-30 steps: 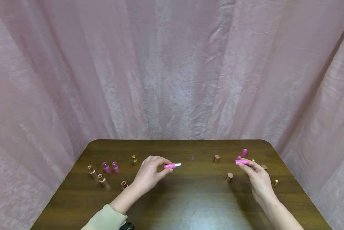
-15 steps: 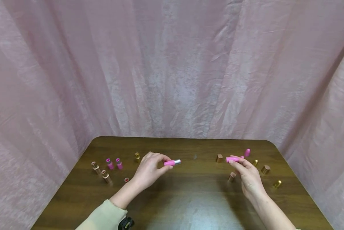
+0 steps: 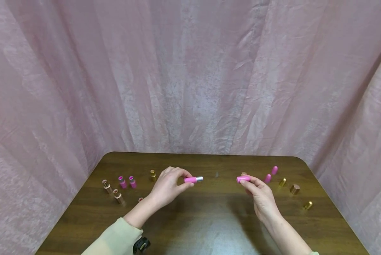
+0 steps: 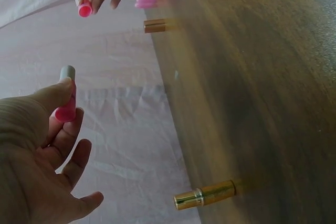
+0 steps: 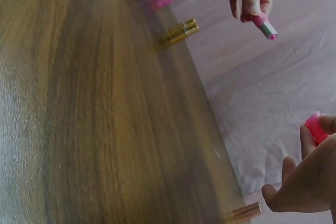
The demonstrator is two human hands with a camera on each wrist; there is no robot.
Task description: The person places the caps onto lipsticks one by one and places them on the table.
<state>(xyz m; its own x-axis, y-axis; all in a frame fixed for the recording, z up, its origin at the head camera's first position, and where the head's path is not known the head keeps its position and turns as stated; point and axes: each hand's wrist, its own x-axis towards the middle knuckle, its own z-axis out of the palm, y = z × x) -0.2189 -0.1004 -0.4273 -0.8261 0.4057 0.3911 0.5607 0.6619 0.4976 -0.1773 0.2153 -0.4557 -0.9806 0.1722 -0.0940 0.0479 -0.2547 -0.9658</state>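
Note:
My left hand (image 3: 168,185) pinches an uncapped pink lipstick tube (image 3: 190,180) between thumb and fingers, its silver collar pointing right. In the right wrist view, a bit of pink shows at the collar's open end. Across from it, my right hand (image 3: 263,197) pinches a pink lipstick cap (image 3: 242,179) by its far end. The cap's hollow mouth shows in the left wrist view (image 4: 85,9). Both pieces are held above the table, roughly level, with a gap between them.
On the brown table (image 3: 209,226), uncapped pink tubes (image 3: 132,182), rose-gold tubes (image 3: 118,196) and a gold tube (image 3: 153,175) stand at left. Pink caps (image 3: 274,170), gold caps (image 3: 308,205) and a rose-gold cap (image 3: 294,189) stand at right. A pink curtain (image 3: 190,78) hangs behind.
My right hand has moved left with the pink cap, narrowing the gap to the tube. My left hand has stayed almost in place, still holding the tube.

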